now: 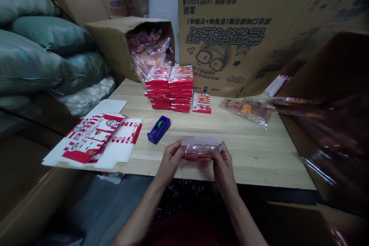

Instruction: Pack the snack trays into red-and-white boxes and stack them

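A clear plastic bag [201,148] with reddish contents is held between both hands above the near edge of the wooden table [253,150]. My left hand [170,161] grips its left end with the fingers curled. Its right end is pinched by my right hand [221,165]. A blue tape dispenser [158,129] lies just left of the hands. Flat red-and-white box blanks [95,142] are piled at the table's left end.
Two stacks of red boxes [170,88] and one single box [201,103] stand at the table's back. Another filled bag [248,109] lies at right. An open carton of bags [144,50] stands behind, large cartons at back and right, grey sacks at left.
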Demonstrator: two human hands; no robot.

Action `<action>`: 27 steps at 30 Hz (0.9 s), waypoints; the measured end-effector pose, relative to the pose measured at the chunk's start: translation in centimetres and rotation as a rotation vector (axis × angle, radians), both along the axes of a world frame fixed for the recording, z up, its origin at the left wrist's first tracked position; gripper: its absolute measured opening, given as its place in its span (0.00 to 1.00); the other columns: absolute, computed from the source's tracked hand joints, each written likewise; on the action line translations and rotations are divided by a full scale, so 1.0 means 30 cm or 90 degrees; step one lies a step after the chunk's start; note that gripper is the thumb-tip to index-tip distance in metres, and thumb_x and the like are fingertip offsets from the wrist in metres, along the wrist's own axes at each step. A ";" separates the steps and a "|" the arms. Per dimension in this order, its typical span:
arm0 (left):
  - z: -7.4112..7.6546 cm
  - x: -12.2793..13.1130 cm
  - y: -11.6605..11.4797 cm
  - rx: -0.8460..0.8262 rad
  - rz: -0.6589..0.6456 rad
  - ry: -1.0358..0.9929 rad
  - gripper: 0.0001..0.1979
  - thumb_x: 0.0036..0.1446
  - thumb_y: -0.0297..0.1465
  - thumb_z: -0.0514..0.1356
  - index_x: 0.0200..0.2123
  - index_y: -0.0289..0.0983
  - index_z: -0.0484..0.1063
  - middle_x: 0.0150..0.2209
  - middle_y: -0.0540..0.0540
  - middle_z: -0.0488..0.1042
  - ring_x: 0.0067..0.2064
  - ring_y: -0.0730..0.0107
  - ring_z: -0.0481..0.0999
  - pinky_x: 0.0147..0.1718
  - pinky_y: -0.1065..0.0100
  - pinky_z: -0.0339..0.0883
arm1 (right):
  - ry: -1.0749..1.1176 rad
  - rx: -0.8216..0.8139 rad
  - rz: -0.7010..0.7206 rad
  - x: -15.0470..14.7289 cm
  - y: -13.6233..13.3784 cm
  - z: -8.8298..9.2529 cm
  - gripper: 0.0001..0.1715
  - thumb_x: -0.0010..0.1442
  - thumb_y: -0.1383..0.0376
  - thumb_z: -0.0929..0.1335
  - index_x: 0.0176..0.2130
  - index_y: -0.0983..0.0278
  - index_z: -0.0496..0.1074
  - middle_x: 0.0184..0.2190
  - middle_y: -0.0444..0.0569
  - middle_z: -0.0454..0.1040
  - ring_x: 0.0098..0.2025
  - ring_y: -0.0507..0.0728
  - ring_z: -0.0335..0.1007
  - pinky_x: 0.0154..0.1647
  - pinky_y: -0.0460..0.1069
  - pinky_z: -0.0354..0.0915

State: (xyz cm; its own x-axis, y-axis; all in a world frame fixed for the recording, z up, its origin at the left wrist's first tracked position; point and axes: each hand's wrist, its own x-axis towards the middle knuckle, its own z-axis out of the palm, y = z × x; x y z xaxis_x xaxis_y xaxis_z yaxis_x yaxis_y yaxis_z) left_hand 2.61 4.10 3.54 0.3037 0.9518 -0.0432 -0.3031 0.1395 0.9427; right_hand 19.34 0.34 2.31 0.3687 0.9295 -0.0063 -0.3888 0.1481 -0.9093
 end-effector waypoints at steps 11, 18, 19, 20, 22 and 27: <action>0.044 0.043 -0.076 -0.121 0.070 -0.004 0.13 0.62 0.33 0.60 0.45 0.36 0.82 0.32 0.49 0.81 0.32 0.67 0.75 0.31 0.70 0.64 | 0.141 -0.162 0.178 0.032 -0.094 0.121 0.18 0.60 0.56 0.75 0.49 0.58 0.79 0.43 0.49 0.85 0.51 0.64 0.78 0.55 0.57 0.69; -0.107 -0.042 -0.134 -0.376 0.019 -0.083 0.19 0.48 0.25 0.64 0.45 0.34 0.82 0.33 0.47 0.84 0.34 0.64 0.80 0.35 0.68 0.69 | 0.153 -0.269 0.137 0.005 -0.167 -0.087 0.13 0.49 0.61 0.78 0.38 0.57 0.81 0.38 0.45 0.86 0.42 0.63 0.81 0.47 0.56 0.73; -0.135 -0.060 -0.138 -0.390 0.013 -0.084 0.18 0.47 0.25 0.65 0.44 0.34 0.83 0.33 0.46 0.84 0.34 0.63 0.80 0.36 0.68 0.69 | 0.142 -0.270 0.137 0.004 -0.171 -0.113 0.11 0.49 0.62 0.77 0.37 0.57 0.81 0.37 0.45 0.86 0.41 0.63 0.81 0.45 0.55 0.73; -0.157 -0.078 -0.141 -0.392 0.005 -0.088 0.17 0.47 0.25 0.66 0.43 0.33 0.83 0.34 0.44 0.85 0.35 0.62 0.81 0.37 0.67 0.70 | 0.134 -0.269 0.145 0.004 -0.172 -0.132 0.10 0.49 0.63 0.77 0.35 0.58 0.81 0.36 0.46 0.85 0.40 0.63 0.80 0.43 0.55 0.73; -0.184 -0.111 -0.152 -0.365 -0.019 -0.111 0.16 0.48 0.26 0.68 0.43 0.33 0.84 0.37 0.42 0.85 0.39 0.59 0.83 0.42 0.65 0.71 | 0.129 -0.262 0.167 0.005 -0.170 -0.152 0.08 0.48 0.64 0.76 0.33 0.59 0.82 0.33 0.47 0.85 0.38 0.63 0.80 0.41 0.55 0.73; -0.185 -0.148 -0.185 -0.214 -0.111 -0.109 0.16 0.58 0.34 0.67 0.49 0.37 0.83 0.53 0.38 0.82 0.56 0.50 0.79 0.59 0.56 0.67 | 0.122 -0.206 0.182 0.009 -0.165 -0.147 0.08 0.51 0.64 0.75 0.35 0.58 0.85 0.43 0.50 0.86 0.47 0.65 0.80 0.47 0.58 0.73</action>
State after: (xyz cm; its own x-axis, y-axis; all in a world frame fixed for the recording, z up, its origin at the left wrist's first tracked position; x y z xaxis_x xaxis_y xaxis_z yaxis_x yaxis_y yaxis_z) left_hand -1.85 -1.43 -2.02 0.4894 0.8265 -0.2782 -0.3957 0.4947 0.7737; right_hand 19.60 -4.62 -2.09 0.0617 0.9330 -0.3546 -0.5377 -0.2682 -0.7993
